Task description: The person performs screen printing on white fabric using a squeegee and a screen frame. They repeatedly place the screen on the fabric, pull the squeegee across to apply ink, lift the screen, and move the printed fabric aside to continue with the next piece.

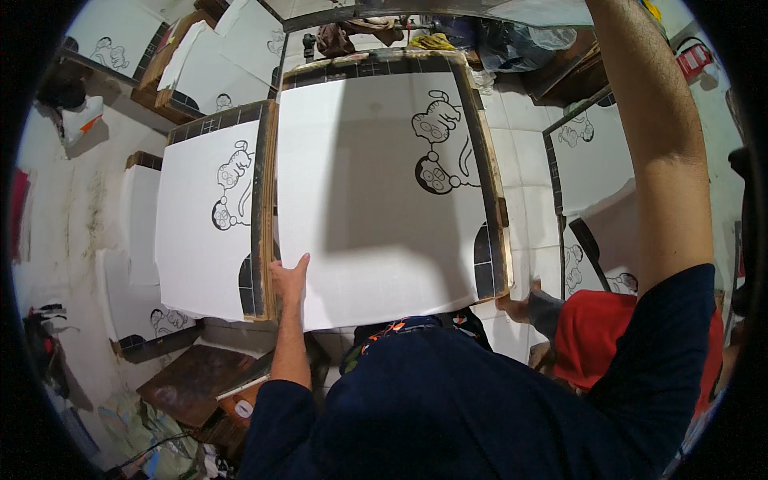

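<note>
One large board lies squarely in front of the person, with one white sheet spread over it. On the sheet, near the board's right edge, is one drawing in black outline: two joined cartoon figures, lying sideways. A broad grey shadow crosses it, and a dark border ruled with pale lines runs along the board's far and right edges.

Of the person's two hands, I see one. The left hand is at the board's near left corner, thumb stretched out over the sheet, the other fingers bent at the edge and partly hidden; whether they grip anything I cannot tell. The right forearm reaches past the board's far right corner, its hand out of sight, so I cannot tell how those fingers stand. A dark frame crosses beyond the board's far edge.

Just left of the board is one smaller board with a matching drawing. Farther out I count at least six more: two beyond it to the far left, one near left, three to the right.

Past the far right corner is one red packet with pale marking, too small to read. Right of the near corner, a co-worker's red garment shows.
</note>
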### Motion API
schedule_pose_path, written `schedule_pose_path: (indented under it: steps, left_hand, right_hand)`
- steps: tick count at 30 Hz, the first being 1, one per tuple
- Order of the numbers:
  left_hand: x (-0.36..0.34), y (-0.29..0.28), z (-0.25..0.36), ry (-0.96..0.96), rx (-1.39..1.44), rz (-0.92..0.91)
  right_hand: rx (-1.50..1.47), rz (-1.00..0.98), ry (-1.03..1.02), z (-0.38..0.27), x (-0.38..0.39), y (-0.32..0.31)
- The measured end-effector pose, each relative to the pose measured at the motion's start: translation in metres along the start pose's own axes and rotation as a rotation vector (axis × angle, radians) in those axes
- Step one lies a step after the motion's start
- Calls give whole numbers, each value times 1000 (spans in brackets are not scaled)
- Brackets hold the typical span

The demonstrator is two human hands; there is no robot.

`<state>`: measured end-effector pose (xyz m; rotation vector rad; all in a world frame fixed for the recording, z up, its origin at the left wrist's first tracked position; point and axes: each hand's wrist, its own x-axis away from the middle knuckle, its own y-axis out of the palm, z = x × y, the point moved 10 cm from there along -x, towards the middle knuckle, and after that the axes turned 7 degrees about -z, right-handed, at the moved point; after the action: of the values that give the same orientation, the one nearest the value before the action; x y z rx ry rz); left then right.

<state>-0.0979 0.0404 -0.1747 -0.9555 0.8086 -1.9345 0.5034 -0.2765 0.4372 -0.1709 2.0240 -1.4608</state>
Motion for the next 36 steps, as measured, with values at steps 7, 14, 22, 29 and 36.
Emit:
schedule_pose_path:
  steps: [7, 14, 22, 29, 36]
  left_hand:
    - [-10, 9, 18, 13, -29, 70]
    - [135, 12, 339, 649, 984, -466]
    - [179, 136, 279, -575, 1619, -713]
    - [121, 162, 175, 50, 500, -347]
    - [129, 157, 232, 909, -170, -65]
  right_hand:
    - [-93, -11, -73, -14, 41, 12]
    - [6, 198, -211, -14, 193, 66]
    - [-59, -71, -222, 2, 411, 260]
    - [-37, -388, -207, 20, 426, 360]
    - [-82, -314, -196, 47, 318, 382]
